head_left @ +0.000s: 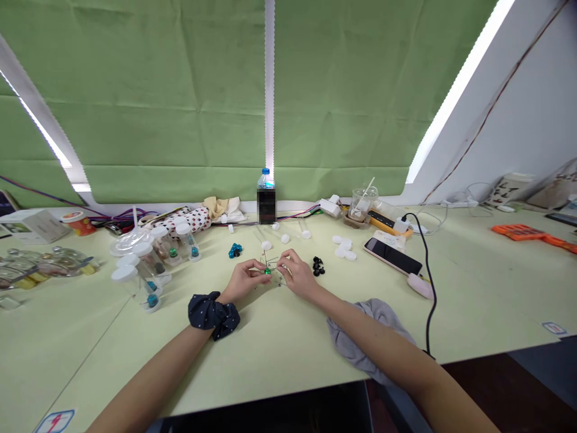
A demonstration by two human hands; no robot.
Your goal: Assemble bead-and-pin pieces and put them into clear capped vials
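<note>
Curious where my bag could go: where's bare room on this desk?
Bare desk lies nearest the person, between the dark scrunchie and grey cloth. It's crowded farther off, around the capped vials and the phone.

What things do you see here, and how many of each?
water bottle: 1, clear with blue cap, back of the desk
white caps: several, white, right of the black beads
black beads: one pile, black, right of the hands
blue beads: one pile, blue, left of the hands
capped vials: several, clear and white, left of the hands
phone: 1, black screen, right side
orange object: 1, orange, far right
grey cloth: 1, grey, under the right forearm
thin frame with a bead: 1, green bead, between both hands
scrunchie: 1, dark blue with white dots, left wrist
left hand: 1, pinching the frame
right hand: 1, pinching the frame
</note>
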